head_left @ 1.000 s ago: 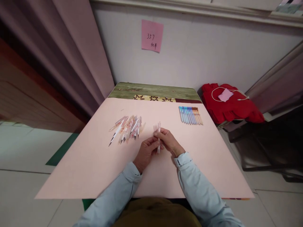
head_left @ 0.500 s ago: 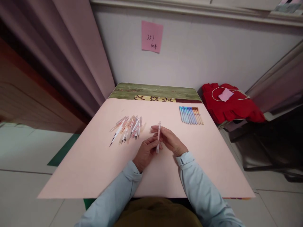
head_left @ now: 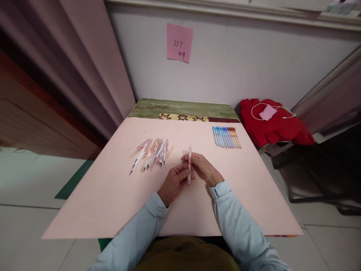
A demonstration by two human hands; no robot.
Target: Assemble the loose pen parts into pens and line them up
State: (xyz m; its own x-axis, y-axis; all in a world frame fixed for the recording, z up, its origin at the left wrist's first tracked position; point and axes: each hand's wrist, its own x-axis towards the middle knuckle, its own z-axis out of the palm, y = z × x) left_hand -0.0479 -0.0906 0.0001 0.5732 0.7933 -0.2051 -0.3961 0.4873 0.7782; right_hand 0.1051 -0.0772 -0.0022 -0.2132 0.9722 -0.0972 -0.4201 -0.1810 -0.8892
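Note:
A pale pink, see-through pen (head_left: 189, 160) stands near the middle of the pink-covered table (head_left: 113, 199), held in both hands. My left hand (head_left: 176, 180) pinches its lower part between thumb and fingers. Around its upper part close the fingers of my right hand (head_left: 203, 165). To the left lies a loose pile of clear pen barrels and white refills with dark tips (head_left: 152, 152). Toward the back right, a neat row of pens (head_left: 227, 137) runs from light blue through darker blue to brown-orange.
Behind the pink cover shows a green wood-patterned tabletop (head_left: 183, 106). A pink note (head_left: 179, 42) is stuck on the wall. At the right, a red cloth (head_left: 248, 128) carries a white cable and a pink paper (head_left: 267, 112). A curtain (head_left: 93, 56) hangs at the left.
The pen has turned slightly to a more upright line in my hands. My right fingers have closed in a little on its upper part. The view has shifted slightly.

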